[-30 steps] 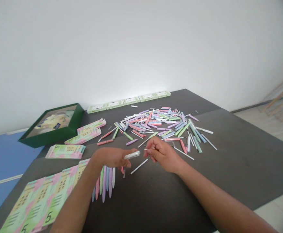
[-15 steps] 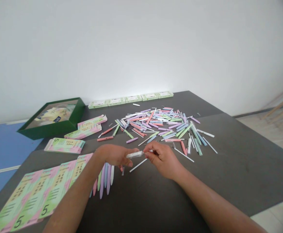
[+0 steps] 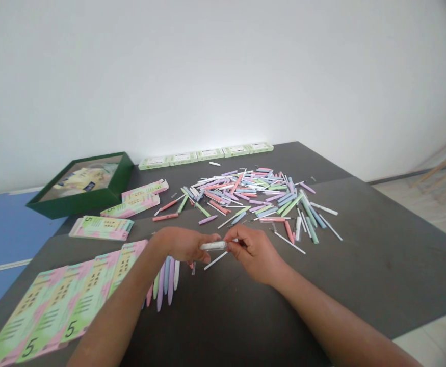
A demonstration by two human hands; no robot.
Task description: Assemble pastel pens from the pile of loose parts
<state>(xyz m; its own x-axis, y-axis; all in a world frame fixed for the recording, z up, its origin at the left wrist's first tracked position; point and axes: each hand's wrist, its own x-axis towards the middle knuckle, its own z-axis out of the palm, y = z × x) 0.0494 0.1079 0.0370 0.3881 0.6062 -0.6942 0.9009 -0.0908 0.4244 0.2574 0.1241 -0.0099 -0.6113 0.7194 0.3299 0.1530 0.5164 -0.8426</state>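
My left hand is closed around a white pen barrel, which lies level across the fingers. The tip of my right hand is pinched at the barrel's right end, on a thin white pen refill that shows only in part between thumb and forefinger. Below my left wrist lies a row of pastel pen barrels, partly covered by the forearm. A loose white refill rests on the table just under the hands, near a small clear piece.
A wide heap of pastel pens and refills spreads beyond my hands. Pink-green packs marked 5 overlap at the left, with more packs behind. A green box holds plastic bags. Flat pale-green boxes line the wall.
My right hand has shifted slightly left, against the barrel's end, and the barrel now lies more level. The rest stays put.
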